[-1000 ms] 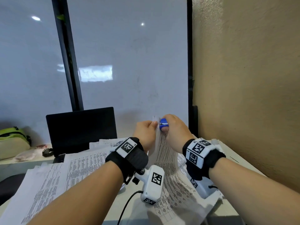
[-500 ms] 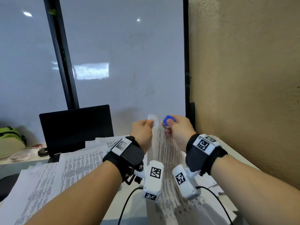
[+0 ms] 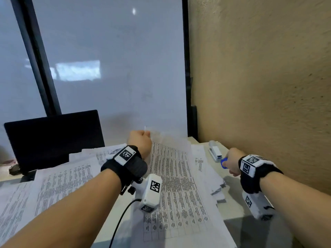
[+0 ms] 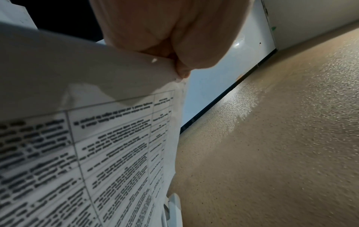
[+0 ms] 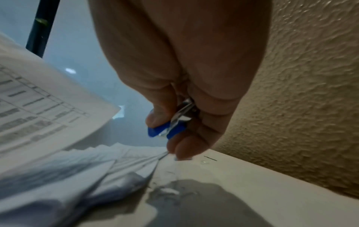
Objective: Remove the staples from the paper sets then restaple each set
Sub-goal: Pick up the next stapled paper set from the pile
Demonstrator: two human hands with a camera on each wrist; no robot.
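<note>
Blue plastic of the remover (image 5: 165, 130) shows between thumb and fingers of the right hand (image 3: 231, 161), curled round it, low over the worktop (image 3: 232, 208) beside the stapler (image 3: 215, 153). Left hand (image 3: 139, 142) pinches the top corner of the lifted set (image 3: 172, 169), sheets hanging down onto the worktop.

Step in hand, by my reading: set the remover down, take the stapler. To do it well:
- keep the left pinch tight so the loose sheets stay squared
- put the remover clear of the papers
- bring the stapler to the held corner.

Whether the old staple is out, cannot tell.

Containers: none seen. More printed papers (image 3: 59, 178) lie spread at left.
</note>
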